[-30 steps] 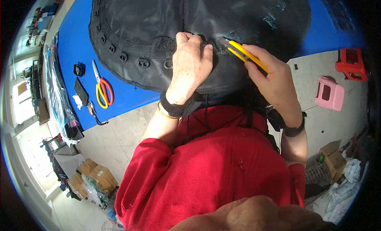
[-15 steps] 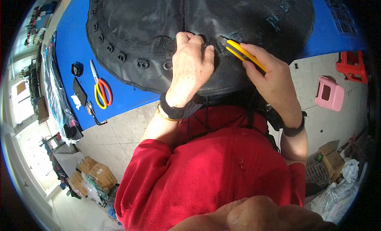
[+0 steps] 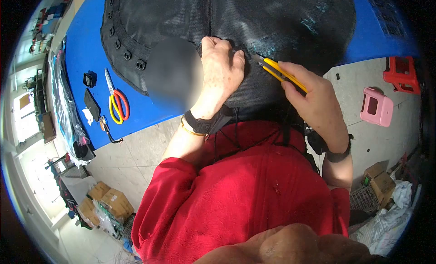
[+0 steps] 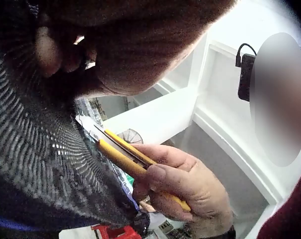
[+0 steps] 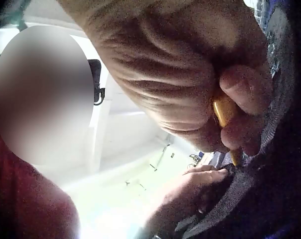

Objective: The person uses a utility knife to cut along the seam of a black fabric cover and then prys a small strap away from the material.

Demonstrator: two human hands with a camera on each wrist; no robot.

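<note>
Slim yellow cutter [image 3: 275, 69] slants, blade upper-left, pinched by right hand [image 3: 318, 103]; left hand [image 3: 220, 78] grips coarse black mesh [image 3: 247, 21], fingers curled

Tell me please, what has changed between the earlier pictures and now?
The right hand has drawn the yellow utility knife back a little, toward the person's body. Nothing was taken hold of or let go. The left hand still grips the black mesh fabric, and the scissors lie unmoved.
</note>
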